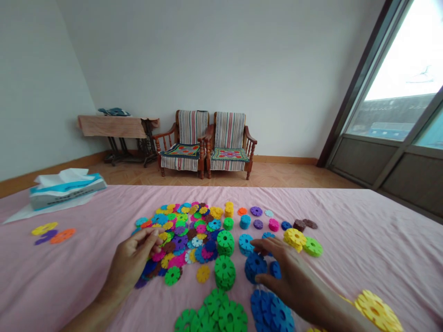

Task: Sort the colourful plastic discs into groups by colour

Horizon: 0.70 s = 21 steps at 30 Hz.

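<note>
Over the left side of a mixed heap of notched plastic discs [180, 242] is my left hand [140, 249], its thumb and fingers pinched together; what they hold, if anything, is too small to name. My right hand [282, 269] has its thumb and fingers apart around a dark blue disc stack [255, 266]; whether it touches the stack is unclear. Stacks of green discs [224, 269] stand between the hands. Loose blue discs [272, 311] and green discs [216, 313] lie at the near edge of view. A yellow stack [295, 237] sits beyond my right hand.
A tissue box [67, 189] stands at the left of the pink cloth [114, 207]. Three loose discs [53, 234] lie near it. Larger yellow discs [377, 310] are at the lower right. Two wooden chairs [229, 138] stand beyond the table.
</note>
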Tool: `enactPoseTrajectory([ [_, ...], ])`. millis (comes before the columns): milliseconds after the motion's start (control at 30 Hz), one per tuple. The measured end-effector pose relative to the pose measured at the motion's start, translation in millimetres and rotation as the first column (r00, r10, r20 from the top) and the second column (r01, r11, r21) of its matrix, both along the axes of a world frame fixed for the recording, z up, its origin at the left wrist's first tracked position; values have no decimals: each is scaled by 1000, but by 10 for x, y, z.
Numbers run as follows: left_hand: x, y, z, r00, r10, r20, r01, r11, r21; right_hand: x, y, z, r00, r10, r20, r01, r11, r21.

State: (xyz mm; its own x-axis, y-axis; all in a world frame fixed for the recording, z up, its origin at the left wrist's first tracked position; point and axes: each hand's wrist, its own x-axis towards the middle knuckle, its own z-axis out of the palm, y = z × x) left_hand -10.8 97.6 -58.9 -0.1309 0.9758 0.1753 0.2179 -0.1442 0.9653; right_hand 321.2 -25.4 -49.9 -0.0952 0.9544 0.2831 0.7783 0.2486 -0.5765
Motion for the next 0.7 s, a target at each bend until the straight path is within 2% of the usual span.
enactPoseTrajectory([
  [200, 1, -8, -8, 1000, -9, -9, 9, 1000, -2, 18, 4, -25, 999, -12, 37, 12, 1000, -5],
  [300, -2, -7, -15, 1000, -7, -9, 7, 1000, -7, 113, -13, 74, 998, -32, 61, 27, 997, 69],
  [367, -6, 0, -22, 1000, -6, -15, 5, 1000, -10, 205, -40, 167, 994, -87, 73, 78, 990, 118],
  [467, -19, 19, -41, 999, -11, -32, 11, 1000, -14, 339, -118, 256, 979, -141, 148, 132, 989, 69],
  [600, -40, 44, -68, 999, -18, -47, 17, 1000, -24, 415, -250, 167, 940, -44, 338, 76, 994, -79],
  [700, -48, 45, -72, 998, -23, -55, 23, 1000, -17, 371, -286, 51, 898, -52, 436, 94, 993, -76],
])
